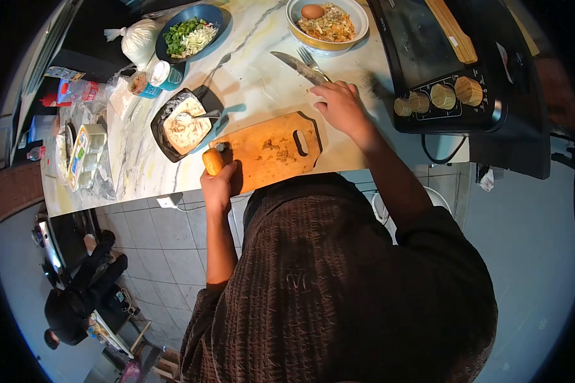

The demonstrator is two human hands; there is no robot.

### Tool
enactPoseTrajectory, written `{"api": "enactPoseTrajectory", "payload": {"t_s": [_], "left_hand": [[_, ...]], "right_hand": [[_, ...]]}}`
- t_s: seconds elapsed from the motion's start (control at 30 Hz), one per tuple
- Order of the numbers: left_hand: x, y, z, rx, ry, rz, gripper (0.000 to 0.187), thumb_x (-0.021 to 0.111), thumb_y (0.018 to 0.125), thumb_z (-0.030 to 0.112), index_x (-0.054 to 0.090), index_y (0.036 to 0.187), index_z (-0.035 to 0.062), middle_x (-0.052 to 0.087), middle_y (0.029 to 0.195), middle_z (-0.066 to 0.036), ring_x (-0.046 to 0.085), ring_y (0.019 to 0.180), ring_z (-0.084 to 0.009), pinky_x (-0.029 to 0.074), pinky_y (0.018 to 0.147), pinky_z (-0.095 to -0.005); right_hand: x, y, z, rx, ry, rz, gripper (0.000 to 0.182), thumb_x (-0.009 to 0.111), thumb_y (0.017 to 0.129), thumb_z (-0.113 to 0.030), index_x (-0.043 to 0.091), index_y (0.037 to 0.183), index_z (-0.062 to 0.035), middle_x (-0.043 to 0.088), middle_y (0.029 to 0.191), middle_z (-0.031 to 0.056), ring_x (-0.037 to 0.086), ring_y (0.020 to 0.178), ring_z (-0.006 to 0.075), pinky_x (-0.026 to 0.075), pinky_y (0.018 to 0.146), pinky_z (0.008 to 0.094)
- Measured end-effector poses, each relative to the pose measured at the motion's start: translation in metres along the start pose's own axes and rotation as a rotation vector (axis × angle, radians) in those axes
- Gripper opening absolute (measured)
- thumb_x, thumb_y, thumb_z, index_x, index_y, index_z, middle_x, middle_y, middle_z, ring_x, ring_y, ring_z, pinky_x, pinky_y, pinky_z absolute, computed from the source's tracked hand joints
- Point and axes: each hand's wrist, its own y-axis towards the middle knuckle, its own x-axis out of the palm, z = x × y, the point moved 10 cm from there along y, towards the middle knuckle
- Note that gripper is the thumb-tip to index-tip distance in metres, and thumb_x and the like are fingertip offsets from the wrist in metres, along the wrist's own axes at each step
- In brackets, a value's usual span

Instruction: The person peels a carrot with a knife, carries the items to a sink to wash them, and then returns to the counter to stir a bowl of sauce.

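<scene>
My left hand (217, 184) is closed around a rounded golden-brown piece of food (212, 162) that looks like a bread roll, at the left end of a wooden cutting board (249, 167). Brown crumbs lie on the board. Farther up, my right hand (342, 110) has its fingers over the handle end of a knife (295, 66), whose blade points away to the left. Beside the blade is a fork (308, 59). Left of the board stands a dark square bowl (161, 142) of creamy pale mixture with a spoon (206, 115) in it.
A round bowl (290, 25) holds an egg and shredded food. Chopped greens fill a blue bowl (218, 30), near a tied bag (140, 42) and a jar (165, 75). An electric griddle (415, 54) stands right; an egg carton (88, 153) left. Another person (67, 313) sits at lower left.
</scene>
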Motion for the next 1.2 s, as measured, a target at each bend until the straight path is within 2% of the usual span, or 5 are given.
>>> {"api": "enactPoseTrajectory", "payload": {"t_s": [0.53,0.63,0.7,0.93,1.2], "left_hand": [[-0.018,-0.001,-0.001,-0.017,-0.048,0.036,0.015,0.069,0.074,0.005,0.06,0.085,0.0017,0.058,0.078,0.0,0.054,0.068,-0.0104,0.045,0.064,-0.0255],[-0.012,0.001,0.002,-0.001,-0.051,0.039,0.014,0.069,0.073,0.005,0.059,0.082,0.0024,0.057,0.076,0.001,0.052,0.066,-0.0096,0.043,0.062,-0.0251],[-0.007,0.005,-0.004,-0.006,-0.072,0.034,0.013,0.07,0.073,0.005,0.059,0.08,0.0027,0.057,0.074,0.001,0.051,0.064,-0.0093,0.042,0.06,-0.0251],[0.022,0.003,0.006,0.001,-0.056,-0.014,0.013,0.07,0.073,0.006,0.058,0.077,0.0031,0.056,0.072,0.001,0.05,0.062,-0.0088,0.041,0.058,-0.0249],[0.04,0.002,0.005,0.003,-0.078,-0.056,0.017,0.07,0.073,0.006,0.062,0.086,-0.0013,0.061,0.078,-0.003,0.055,0.066,-0.0107,0.044,0.061,-0.025]], "right_hand": [[0.005,0.025,-0.017,-0.068,-0.056,0.228,0.019,0.065,0.075,-0.012,0.064,0.094,-0.0103,0.064,0.079,0.0061,0.057,0.082,0.0248,0.038,0.079,0.0392],[-0.014,0.021,-0.032,-0.017,0.121,0.271,0.018,0.068,0.074,-0.014,0.064,0.092,-0.0116,0.064,0.077,0.0034,0.058,0.078,0.0239,0.041,0.076,0.037],[-0.008,0.015,-0.056,-0.025,0.582,0.108,0.018,0.067,0.074,-0.013,0.063,0.092,-0.0119,0.063,0.074,0.0015,0.057,0.078,0.0227,0.039,0.078,0.036],[-0.003,-0.011,-0.115,-0.216,0.239,0.111,0.021,0.066,0.072,-0.01,0.064,0.093,-0.012,0.061,0.073,0.0013,0.056,0.078,0.0214,0.036,0.077,0.035],[-0.009,-0.019,-0.113,-0.192,0.214,0.1,0.029,0.065,0.071,-0.009,0.066,0.1,-0.0124,0.063,0.078,0.0009,0.055,0.087,0.0202,0.035,0.083,0.036]]}}
